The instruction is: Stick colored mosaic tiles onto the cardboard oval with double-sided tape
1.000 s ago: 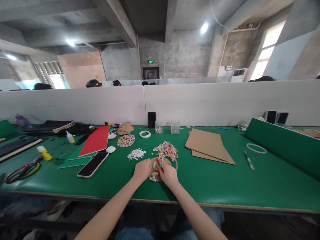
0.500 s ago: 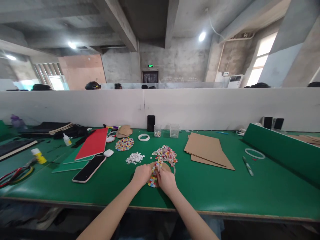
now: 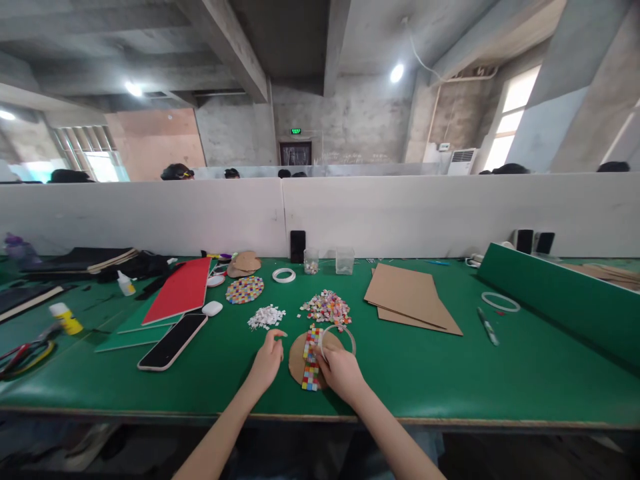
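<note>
The cardboard disc (image 3: 297, 360) lies flat on the green tabletop (image 3: 415, 383), between the person's two hands and close to the near edge. A strip of small coloured tiles (image 3: 311, 381) runs across it from the far side to the near side, in neat rows, with bare brown cardboard showing to either side.

The right hand (image 3: 343, 375) is over the right part of the disc, its fingers bent and drawn together, the tips reaching the middle of the tile strip. A pale ring (image 3: 355, 343) stands out beyond these fingers, over the far right of the disc, and its near part is hidden behind the hand. Whether the fingertips pinch the ring, a tile or both, I cannot tell.

The left hand (image 3: 267, 365) is beside the disc, on its left and apart from it. Its index finger is stretched out and bent toward the disc, with a gap between it and the thumb; the other fingers curl loosely. Nothing shows in its grasp.

Just beyond the left hand is a heap of white chips (image 3: 267, 317). A heap of mixed coloured tiles (image 3: 327, 308) lies just past the far edge of the disc. Farther off to the left sits a tile-covered disc (image 3: 245, 290), and brown cardboard sheets (image 3: 404, 293) lie well to the right, one overlapping another.
</note>
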### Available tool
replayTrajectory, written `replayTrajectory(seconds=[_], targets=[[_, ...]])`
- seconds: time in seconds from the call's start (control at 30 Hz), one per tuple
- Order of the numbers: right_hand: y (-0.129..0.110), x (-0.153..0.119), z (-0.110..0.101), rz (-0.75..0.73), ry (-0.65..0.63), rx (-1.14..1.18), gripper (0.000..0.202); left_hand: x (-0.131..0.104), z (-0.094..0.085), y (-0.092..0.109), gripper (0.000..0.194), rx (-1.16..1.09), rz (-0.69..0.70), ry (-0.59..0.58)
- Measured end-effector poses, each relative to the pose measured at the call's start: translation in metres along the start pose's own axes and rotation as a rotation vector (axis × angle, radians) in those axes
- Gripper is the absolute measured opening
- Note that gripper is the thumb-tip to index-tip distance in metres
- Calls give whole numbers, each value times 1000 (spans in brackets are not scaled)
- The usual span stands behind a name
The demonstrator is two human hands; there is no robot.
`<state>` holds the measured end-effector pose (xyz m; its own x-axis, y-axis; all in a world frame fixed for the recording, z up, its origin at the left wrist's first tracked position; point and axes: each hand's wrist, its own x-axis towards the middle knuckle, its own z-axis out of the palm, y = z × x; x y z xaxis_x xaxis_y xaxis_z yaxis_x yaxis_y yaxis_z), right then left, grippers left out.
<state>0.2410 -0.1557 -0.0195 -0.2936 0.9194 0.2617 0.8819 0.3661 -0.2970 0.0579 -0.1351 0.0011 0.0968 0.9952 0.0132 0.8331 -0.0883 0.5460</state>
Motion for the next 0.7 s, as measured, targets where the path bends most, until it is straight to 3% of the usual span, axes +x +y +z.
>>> replayTrajectory(seconds=[0.17, 0.3, 0.47, 0.7], targets=[[8, -11, -6, -57, -15, 37, 32, -5, -7, -5, 46, -227, 55, -113], [13, -13, -7, -82, -25, 63, 32, -2, -3, 1, 49, -225, 143, -146], [13, -13, -6, -76, -14, 80, 32, 26, 7, 14, 48, -59, 293, -166], [10, -14, -6, -59, 21, 138, 30, 68, 16, 29, 60, -19, 306, -130]])
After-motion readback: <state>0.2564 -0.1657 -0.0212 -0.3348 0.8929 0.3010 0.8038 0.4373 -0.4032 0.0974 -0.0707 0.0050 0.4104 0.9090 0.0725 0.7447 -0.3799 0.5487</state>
